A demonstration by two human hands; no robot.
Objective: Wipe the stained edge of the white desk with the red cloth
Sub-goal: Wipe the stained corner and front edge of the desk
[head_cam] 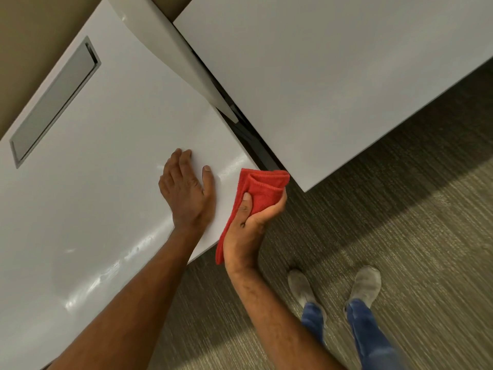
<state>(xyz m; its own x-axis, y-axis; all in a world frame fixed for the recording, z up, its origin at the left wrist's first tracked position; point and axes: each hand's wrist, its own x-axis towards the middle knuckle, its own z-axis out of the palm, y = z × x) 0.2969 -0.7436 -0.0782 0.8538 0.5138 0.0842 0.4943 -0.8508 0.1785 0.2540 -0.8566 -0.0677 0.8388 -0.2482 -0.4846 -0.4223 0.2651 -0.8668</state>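
Note:
The white desk [112, 161] fills the left of the head view, its near edge running from the lower left up to a corner at centre. My left hand [186, 190] lies flat on the desktop near that corner, fingers apart, holding nothing. My right hand [246, 228] is closed around the folded red cloth [262, 189] and holds it against the desk's edge just below the corner. Part of the cloth hangs down beside my wrist. Faint smears show on the surface along the edge at the lower left.
A grey rectangular cable hatch [54, 102] is set into the desk at the back left. A second white desk [333, 76] stands to the right, with a dark gap [250, 134] between the two. Carpeted floor [400, 209] and my two feet [336, 287] are at the lower right.

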